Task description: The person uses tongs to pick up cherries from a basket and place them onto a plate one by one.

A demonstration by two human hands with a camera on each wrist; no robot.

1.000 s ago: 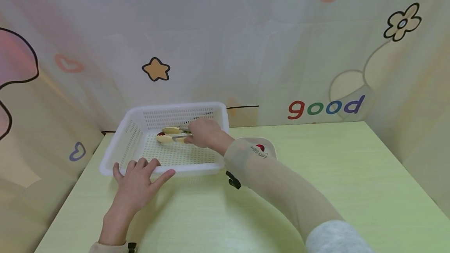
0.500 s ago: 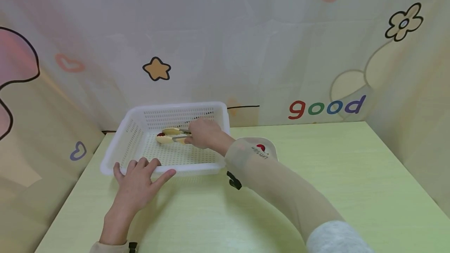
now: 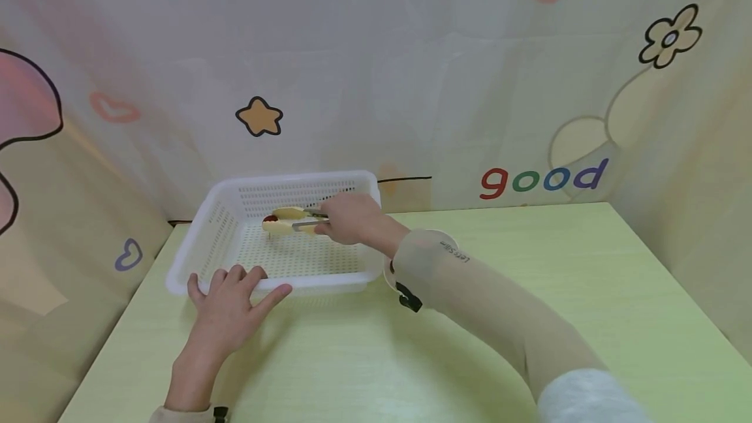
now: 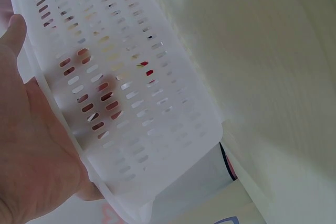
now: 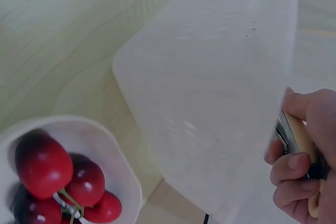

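Note:
A white perforated basket point(image 3: 329, 282) stands at the back left of the table. My left hand point(image 3: 226, 309) holds its near rim, fingers over the edge and thumb along the outside; the fingers show through the slots in the left wrist view. Inside the basket, my right hand point(image 3: 355, 217) grips a pair of tongs point(image 3: 288, 213) with pale yellow tips. Between those tips sits a dark red cherry point(image 3: 270, 219), a thin stem hanging below it. In the right wrist view the fingers wrap the tongs' handle point(image 5: 296, 135), while the basket wall hides the tips.
Just right of the basket is a white bowl point(image 5: 126, 182), mostly behind my right forearm in the head view. Several red cherries point(image 5: 44, 163) with green stems lie in it. A printed curtain point(image 3: 446, 83) closes off the table's back.
My right hand and the tongs have shifted slightly right and up, the cherry rising with the tips. My forearm now covers more of the bowl. The left hand stays on the rim.

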